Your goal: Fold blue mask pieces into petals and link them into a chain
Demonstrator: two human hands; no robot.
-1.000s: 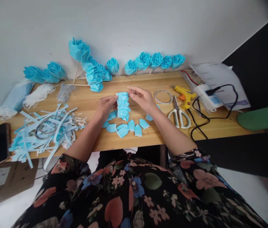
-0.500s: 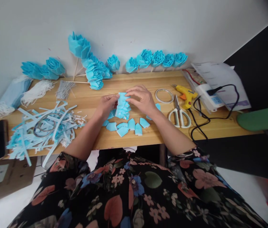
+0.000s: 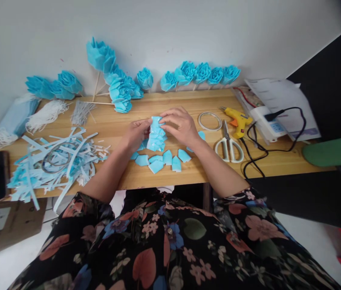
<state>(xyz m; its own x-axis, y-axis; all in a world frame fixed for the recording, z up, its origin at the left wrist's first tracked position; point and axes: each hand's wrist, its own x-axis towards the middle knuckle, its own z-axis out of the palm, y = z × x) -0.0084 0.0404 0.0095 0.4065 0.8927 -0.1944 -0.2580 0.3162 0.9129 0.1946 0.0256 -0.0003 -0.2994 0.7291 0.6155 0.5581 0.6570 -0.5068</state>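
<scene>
Blue layered strip [image 3: 156, 139] | left fingers [image 3: 145, 124] pinching its upper left edge | right fingers [image 3: 170, 117] by upper right, grip unclear

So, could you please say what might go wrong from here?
The layered light-blue strip might slip from the left grip and disturb the loose light-blue petal-shaped pieces nearby. Thin blue-and-white scraps overhang the front of the wooden table, so some could fall. The black cables beside the white-handled scissors might snag them.

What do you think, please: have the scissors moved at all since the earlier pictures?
No, the scissors lie at the same spot on the wooden table beside the yellow glue gun; both only shift slightly together with the camera's view.
</scene>
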